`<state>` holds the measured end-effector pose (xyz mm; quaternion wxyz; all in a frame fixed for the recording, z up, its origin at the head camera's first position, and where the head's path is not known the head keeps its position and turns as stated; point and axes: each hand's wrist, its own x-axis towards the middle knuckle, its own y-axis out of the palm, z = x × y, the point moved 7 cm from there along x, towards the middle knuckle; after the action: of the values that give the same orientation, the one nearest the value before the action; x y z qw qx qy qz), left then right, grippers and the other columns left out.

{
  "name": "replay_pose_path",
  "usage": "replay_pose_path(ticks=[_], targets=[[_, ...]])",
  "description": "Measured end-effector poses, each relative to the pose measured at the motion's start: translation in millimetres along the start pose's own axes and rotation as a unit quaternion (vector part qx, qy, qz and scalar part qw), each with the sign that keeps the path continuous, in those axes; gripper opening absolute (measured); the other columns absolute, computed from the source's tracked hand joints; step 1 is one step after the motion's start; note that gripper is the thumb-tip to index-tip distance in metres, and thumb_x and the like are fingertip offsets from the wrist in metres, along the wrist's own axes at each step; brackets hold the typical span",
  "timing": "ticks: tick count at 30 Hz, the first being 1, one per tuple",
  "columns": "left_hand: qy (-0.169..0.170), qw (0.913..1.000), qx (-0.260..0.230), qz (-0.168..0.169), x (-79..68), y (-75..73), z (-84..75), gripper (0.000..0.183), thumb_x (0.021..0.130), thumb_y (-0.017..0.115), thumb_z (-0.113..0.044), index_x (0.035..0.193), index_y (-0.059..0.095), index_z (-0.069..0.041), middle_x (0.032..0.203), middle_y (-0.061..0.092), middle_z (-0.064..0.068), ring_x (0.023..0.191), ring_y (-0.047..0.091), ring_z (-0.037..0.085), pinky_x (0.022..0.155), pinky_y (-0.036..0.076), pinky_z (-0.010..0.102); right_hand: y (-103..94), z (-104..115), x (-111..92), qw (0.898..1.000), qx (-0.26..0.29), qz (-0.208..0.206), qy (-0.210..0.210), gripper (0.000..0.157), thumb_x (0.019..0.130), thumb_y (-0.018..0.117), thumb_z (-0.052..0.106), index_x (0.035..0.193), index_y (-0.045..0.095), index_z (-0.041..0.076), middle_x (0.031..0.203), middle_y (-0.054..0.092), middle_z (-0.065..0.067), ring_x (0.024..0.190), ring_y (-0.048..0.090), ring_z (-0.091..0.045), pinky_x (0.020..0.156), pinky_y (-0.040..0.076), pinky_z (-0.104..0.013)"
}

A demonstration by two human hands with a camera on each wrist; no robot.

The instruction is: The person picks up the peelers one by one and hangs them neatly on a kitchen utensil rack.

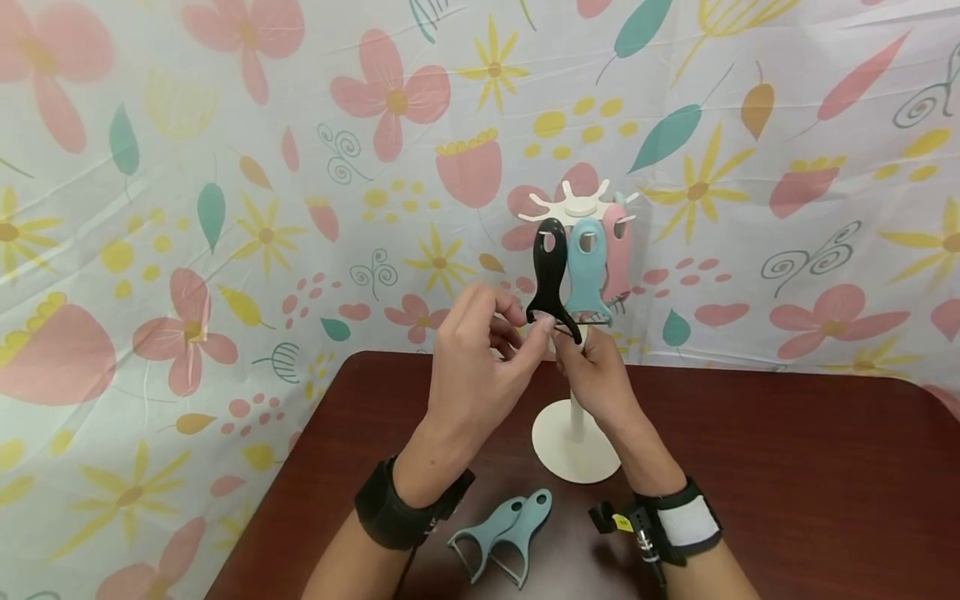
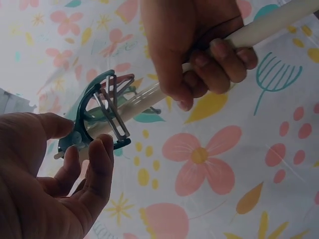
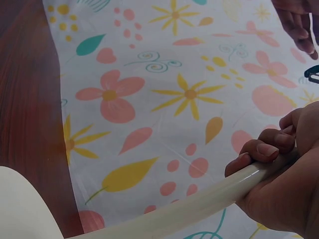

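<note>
A black peeler [image 1: 551, 262] hangs from a hook of a white rack [image 1: 570, 207]. My left hand [image 1: 480, 358] is at its blade end, with thumb and curled fingers on either side; the left wrist view shows the fingertips right at the peeler's head [image 2: 82, 122]. My right hand [image 1: 600, 375] grips the rack's white pole [image 3: 199, 204] below the hanging peelers, fingers wrapped round it. Beside the black peeler hang a light blue peeler [image 1: 587, 267] and a pink peeler [image 1: 618, 250].
Two grey-blue peelers [image 1: 525, 533] lie overlapping on the dark brown table [image 1: 787, 467], in front of the rack's round white base [image 1: 573, 462]. A flower-printed cloth [image 1: 300, 167] hangs behind the table. Both wrists wear black straps.
</note>
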<state>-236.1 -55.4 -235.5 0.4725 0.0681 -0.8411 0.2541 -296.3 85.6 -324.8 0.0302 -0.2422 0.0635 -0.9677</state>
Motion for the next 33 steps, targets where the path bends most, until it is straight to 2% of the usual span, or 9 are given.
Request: replay_pose_path(ticks=[10, 15, 19, 27, 33], targets=[[-0.016, 0.9987, 0.04, 0.026, -16.8, 1.2, 12.5, 0.02, 0.09, 0.066, -0.027, 0.089, 0.053, -0.012, 0.084, 0.048, 0.0, 0.06, 0.054, -0.001, 0.056, 0.048, 0.017, -0.3, 2, 0, 1.0, -0.017, 0.004, 0.001, 0.042, 0.104, 0.045, 0.011, 0.066, 0.046, -0.007, 0.061, 0.044, -0.016, 0.048, 0.033, -0.019, 0.043, 0.027, -0.03], [-0.031, 0.997, 0.05, 0.05, -29.5, 8.6, 22.7, 0.02, 0.09, 0.065, -0.03, 0.09, 0.053, -0.013, 0.084, 0.048, -0.002, 0.061, 0.053, -0.001, 0.056, 0.046, 0.016, -1.8, 2, 0, 1.0, -0.029, -0.007, 0.009, 0.04, 0.104, 0.046, 0.011, 0.07, 0.048, -0.01, 0.061, 0.044, -0.014, 0.048, 0.032, -0.016, 0.044, 0.026, -0.027], [-0.057, 0.9935, 0.064, 0.075, -43.5, 15.5, 34.7, 0.02, 0.09, 0.065, -0.031, 0.091, 0.054, -0.014, 0.087, 0.048, -0.005, 0.063, 0.053, 0.0, 0.057, 0.046, 0.015, -2.5, 3, -1, 0.999, -0.035, -0.012, 0.015, 0.038, 0.104, 0.045, 0.01, 0.073, 0.049, -0.012, 0.063, 0.044, -0.013, 0.048, 0.03, -0.014, 0.043, 0.024, -0.026], [-0.089, 0.9791, 0.118, 0.14, -74.5, 26.7, 54.7, 0.023, 0.089, 0.067, -0.036, 0.092, 0.054, -0.018, 0.088, 0.047, -0.006, 0.062, 0.049, 0.002, 0.052, 0.043, 0.018, -0.4, 3, -2, 0.999, -0.025, -0.015, 0.024, 0.037, 0.103, 0.046, 0.008, 0.074, 0.05, -0.014, 0.065, 0.045, -0.019, 0.052, 0.034, -0.014, 0.046, 0.029, -0.026], [-0.1, 0.957, 0.177, 0.207, -109.6, 35.3, 64.8, 0.024, 0.087, 0.067, -0.043, 0.093, 0.054, -0.024, 0.086, 0.046, -0.01, 0.056, 0.042, 0.0, 0.049, 0.038, 0.021, 2.0, 2, -1, 1.0, -0.017, -0.011, 0.014, 0.038, 0.103, 0.045, 0.006, 0.071, 0.049, -0.015, 0.063, 0.045, -0.018, 0.05, 0.031, -0.014, 0.044, 0.024, -0.026]])
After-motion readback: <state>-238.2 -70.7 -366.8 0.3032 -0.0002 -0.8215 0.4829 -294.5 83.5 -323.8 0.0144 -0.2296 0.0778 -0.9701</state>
